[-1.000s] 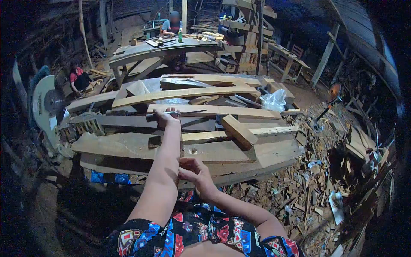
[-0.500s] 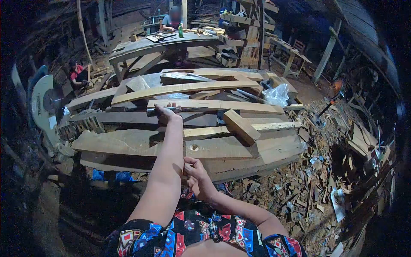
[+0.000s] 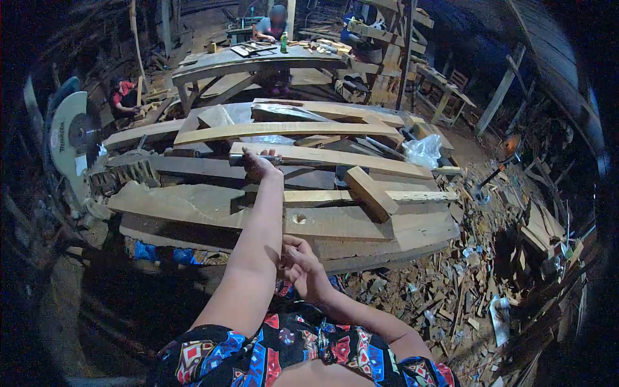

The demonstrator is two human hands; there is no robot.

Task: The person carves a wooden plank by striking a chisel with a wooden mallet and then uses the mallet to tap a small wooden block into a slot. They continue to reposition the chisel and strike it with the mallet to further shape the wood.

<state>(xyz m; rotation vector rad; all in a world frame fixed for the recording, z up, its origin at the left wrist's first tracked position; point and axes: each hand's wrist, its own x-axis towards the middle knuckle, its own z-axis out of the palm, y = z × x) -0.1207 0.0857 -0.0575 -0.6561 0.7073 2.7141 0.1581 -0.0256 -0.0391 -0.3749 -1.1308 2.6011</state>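
My left hand (image 3: 261, 166) reaches out over the stacked timber, palm up, fingers wrapped round a chisel (image 3: 237, 158) with a shiny handle end. The tool lies level, just above a long pale board (image 3: 335, 158). Close to my body, my right hand (image 3: 303, 267) is beside my left forearm, its fingers loosely curled and apart; I see nothing in it. Between the hands and the front edge is a thick plank (image 3: 193, 213) with a small hole (image 3: 299, 219). A short wooden block (image 3: 372, 193) rests across a narrow strip (image 3: 425, 195).
A Makita circular saw (image 3: 68, 138) stands at left. A clear plastic bag (image 3: 422, 149) lies among the boards. Wood scraps (image 3: 445, 277) cover the ground at right. One person sits behind a far table (image 3: 258, 64) with a green bottle (image 3: 284, 42); another crouches at far left (image 3: 126, 97).
The view has shifted slightly, moving the scene a little right. My left hand still grips the chisel, now with less blade showing. The fingers of my right hand have loosened.
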